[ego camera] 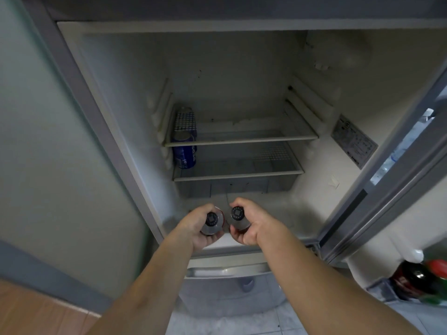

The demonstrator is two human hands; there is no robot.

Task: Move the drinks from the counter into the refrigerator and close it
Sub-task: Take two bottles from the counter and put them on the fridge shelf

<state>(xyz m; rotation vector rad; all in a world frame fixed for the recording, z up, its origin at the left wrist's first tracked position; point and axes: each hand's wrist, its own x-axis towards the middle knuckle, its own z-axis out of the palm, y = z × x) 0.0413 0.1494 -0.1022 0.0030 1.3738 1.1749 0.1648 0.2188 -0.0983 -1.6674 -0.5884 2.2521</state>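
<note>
Filling most of the view, the refrigerator (pixel 116 97) stands open, with its door (pixel 399 165) swung to the right and its pale inner walls bare. Inside, 2 glass shelves are seen: the upper shelf (pixel 242 139) and the lower shelf (pixel 238 176), and under them a clear drawer (pixel 232 188). On the right inner wall there is a label plate (pixel 354 141) with small print, too blurred to read.

In the door's lower rack stand dark bottles (pixel 420 279), 1 with a red cap and 1 with a white cap (their labels cannot be read).

On the lower shelf, at the far left, a blue can (pixel 184 153) stands upright with its long axis vertical; it carries white letters, seen partly through the upper shelf, and I cannot read the brand.

Both arms reach forward to the front edge of the refrigerator's compartment. The left hand (pixel 198 228) is closed around the left bottle (pixel 212 221), and the right hand (pixel 249 226) is closed around the right bottle (pixel 238 217). The 2 bottles are just beside each other, held upright, long axis vertical, with their black caps pointing up toward the camera. Each cap has a ring of small marks, not readable. The left bottle shows some red at its edge.
</note>
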